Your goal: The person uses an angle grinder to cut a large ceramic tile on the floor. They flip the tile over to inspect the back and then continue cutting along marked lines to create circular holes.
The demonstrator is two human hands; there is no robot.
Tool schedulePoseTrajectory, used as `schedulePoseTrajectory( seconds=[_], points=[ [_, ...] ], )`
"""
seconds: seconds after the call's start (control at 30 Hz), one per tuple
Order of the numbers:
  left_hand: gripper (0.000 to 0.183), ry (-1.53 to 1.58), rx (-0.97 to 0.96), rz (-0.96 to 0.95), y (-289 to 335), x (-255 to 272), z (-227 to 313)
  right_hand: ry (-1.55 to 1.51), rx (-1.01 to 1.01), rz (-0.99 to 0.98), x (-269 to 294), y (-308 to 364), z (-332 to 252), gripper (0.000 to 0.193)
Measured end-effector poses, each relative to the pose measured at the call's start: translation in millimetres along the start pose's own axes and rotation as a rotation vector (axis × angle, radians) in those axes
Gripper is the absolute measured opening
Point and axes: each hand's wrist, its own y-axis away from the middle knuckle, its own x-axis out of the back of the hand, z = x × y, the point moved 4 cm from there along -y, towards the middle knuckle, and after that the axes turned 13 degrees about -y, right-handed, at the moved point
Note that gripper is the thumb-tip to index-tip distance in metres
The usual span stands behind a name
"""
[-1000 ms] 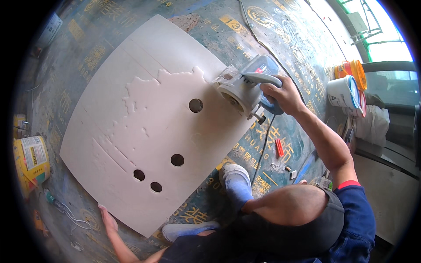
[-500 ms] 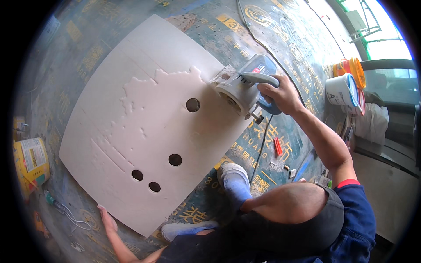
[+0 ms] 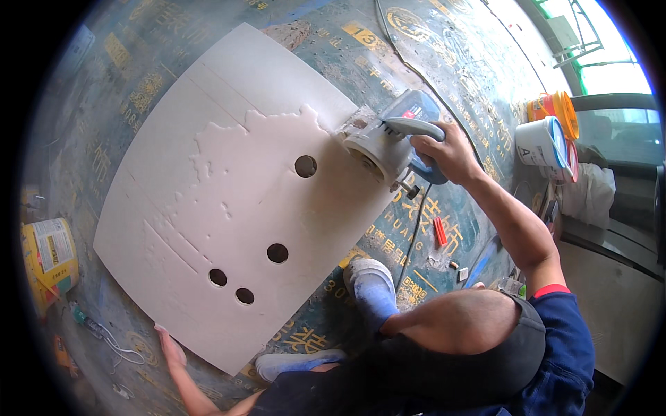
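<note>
A large pale slab (image 3: 173, 139) lies flat on the floor, with several round holes cut through it and a raised, ragged-edged layer on its face. My right hand (image 3: 449, 151) is wrapped round the handle of a grey-and-blue circular saw (image 3: 371, 149). The saw rests at the slab's far right edge; its blade is hidden. At the slab's near left edge, my left hand (image 3: 172, 349) holds on, its fingertips at the rim and part of the fingers out of sight.
A dark power cord (image 3: 423, 76) runs along the printed floor covering (image 3: 333, 41). Buckets (image 3: 544, 142) stand at the right, and a yellow bucket (image 3: 48, 256) at the left. A red plastic piece (image 3: 440, 231) lies near my shoe (image 3: 371, 277). A green-handled tool (image 3: 87, 319) with a white cord lies at the left.
The saw in my right hand has shifted slightly to the right and nearer to me. My left hand and the slab have stayed where they were.
</note>
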Motion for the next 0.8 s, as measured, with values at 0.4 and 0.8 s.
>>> schedulePoseTrajectory(
  seconds=[0.4, 0.8],
  points=[
    [0.092, -0.023, -0.027, 0.006, -2, 7, -6, -0.051, -0.016, -0.019, -1, 2, -1, 0.029],
    [0.095, 0.013, -0.017, -0.021, 4, -1, 5, -0.062, -0.018, -0.042, -1, 0, -1, 0.03]
  ],
)
